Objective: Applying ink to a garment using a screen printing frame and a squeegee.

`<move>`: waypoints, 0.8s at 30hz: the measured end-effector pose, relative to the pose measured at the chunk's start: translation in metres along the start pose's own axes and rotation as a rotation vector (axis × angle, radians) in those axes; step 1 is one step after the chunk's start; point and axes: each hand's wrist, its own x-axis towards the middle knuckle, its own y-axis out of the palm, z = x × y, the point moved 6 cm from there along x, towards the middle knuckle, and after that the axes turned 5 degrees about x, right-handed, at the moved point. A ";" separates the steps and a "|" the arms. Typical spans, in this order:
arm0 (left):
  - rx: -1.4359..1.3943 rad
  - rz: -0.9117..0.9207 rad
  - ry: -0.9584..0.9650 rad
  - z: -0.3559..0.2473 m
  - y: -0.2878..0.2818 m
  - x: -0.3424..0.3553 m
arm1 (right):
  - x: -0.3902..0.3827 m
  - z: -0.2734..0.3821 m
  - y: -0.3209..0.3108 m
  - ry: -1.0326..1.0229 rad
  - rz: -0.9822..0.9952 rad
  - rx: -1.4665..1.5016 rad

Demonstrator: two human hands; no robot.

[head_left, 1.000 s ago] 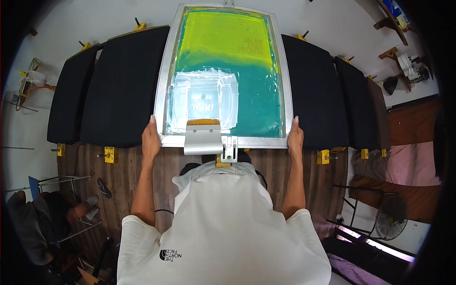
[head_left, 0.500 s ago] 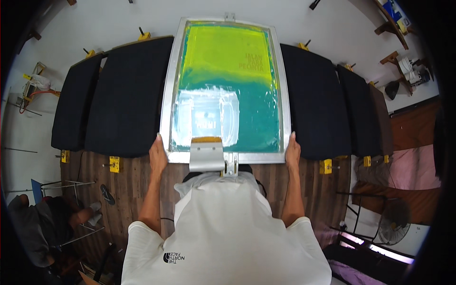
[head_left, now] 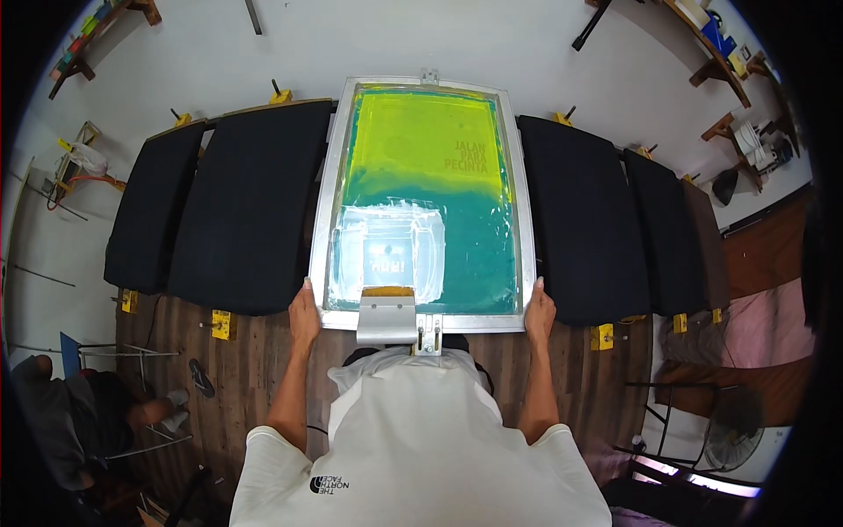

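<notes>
The screen frame (head_left: 421,198) has shifted nearer; left hand (head_left: 304,318) and right hand (head_left: 539,314) fingers clasp its stiff, broad near corners.

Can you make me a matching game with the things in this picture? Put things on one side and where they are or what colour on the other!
Things:
1. screen frame
2. left hand
3. right hand
4. clamps

Matches:
A. yellow
B. on the frame's near right corner
C. silver, between black pads
D. on the frame's near left corner

Pairs: 1-C, 2-D, 3-B, 4-A
</notes>
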 end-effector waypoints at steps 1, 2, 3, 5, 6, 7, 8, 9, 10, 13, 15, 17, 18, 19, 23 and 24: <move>0.003 0.015 -0.012 -0.001 0.000 0.000 | 0.000 0.001 -0.001 -0.002 -0.001 0.002; 0.003 0.014 -0.009 0.000 0.000 0.001 | 0.001 0.001 -0.002 0.001 -0.004 0.001; 0.012 0.015 -0.012 0.001 0.001 0.001 | 0.000 0.001 -0.002 0.005 -0.007 0.000; 0.022 0.017 -0.013 0.004 0.000 0.002 | -0.001 0.005 -0.002 -0.013 -0.022 0.000; 0.021 0.025 -0.026 0.003 0.001 0.003 | -0.001 0.008 -0.003 -0.033 -0.037 -0.005; 0.019 0.033 -0.039 0.002 0.001 0.004 | -0.003 0.010 -0.004 -0.034 -0.039 -0.004; 0.018 0.033 -0.038 0.002 0.001 0.003 | -0.007 0.011 -0.003 -0.039 -0.042 -0.008; 0.029 0.024 -0.037 0.002 0.000 0.002 | -0.008 0.013 -0.004 -0.045 -0.043 -0.014; 0.040 0.014 -0.038 0.001 -0.001 0.000 | -0.008 0.017 -0.004 -0.048 -0.041 -0.014; 0.040 0.001 -0.035 -0.004 -0.001 0.001 | -0.009 0.022 -0.006 -0.030 -0.046 -0.062; 0.099 0.026 -0.033 -0.011 -0.002 0.003 | -0.007 0.024 -0.007 -0.054 -0.070 -0.074; 0.157 0.053 -0.029 -0.015 -0.002 0.004 | -0.007 0.022 -0.006 -0.074 -0.068 -0.076; 0.196 0.066 -0.040 -0.015 -0.002 0.004 | -0.007 0.022 -0.007 -0.094 -0.072 -0.076; 0.236 0.079 -0.051 -0.015 -0.001 0.003 | -0.006 0.022 -0.007 -0.095 -0.067 -0.078; 0.255 0.065 -0.052 -0.012 0.000 0.004 | 0.000 0.018 0.000 -0.105 -0.038 -0.064; 0.228 0.043 -0.041 -0.011 0.002 0.003 | 0.000 0.016 -0.001 -0.126 -0.048 -0.052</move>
